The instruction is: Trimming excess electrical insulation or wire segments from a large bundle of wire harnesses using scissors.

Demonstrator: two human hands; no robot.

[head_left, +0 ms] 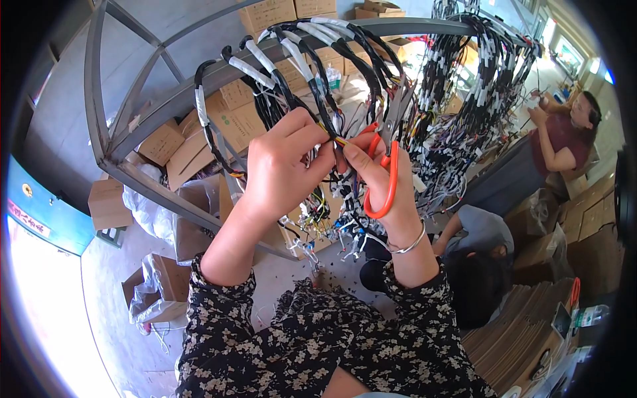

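Note:
My left hand (285, 159) is closed in a pinch on a black-taped wire harness (323, 79) that hangs from the metal rack. Coloured wires, some yellow and red, show between my two hands where the black wrapping ends. My right hand (388, 182) pinches the same harness with thumb and finger, close beside my left fingers. Hooked in that right hand is a pair of scissors (395, 136) with orange-red handles, its blades pointing up. My left fingertips are partly hidden behind the hand.
A grey metal rack (152, 126) crosses in front of me, hung with several harnesses (474, 86). Cardboard boxes (109, 202) stand behind and left. At right, one person (561, 136) stands and another (481, 232) bends low. Stacked flat cardboard (514, 325) lies at lower right.

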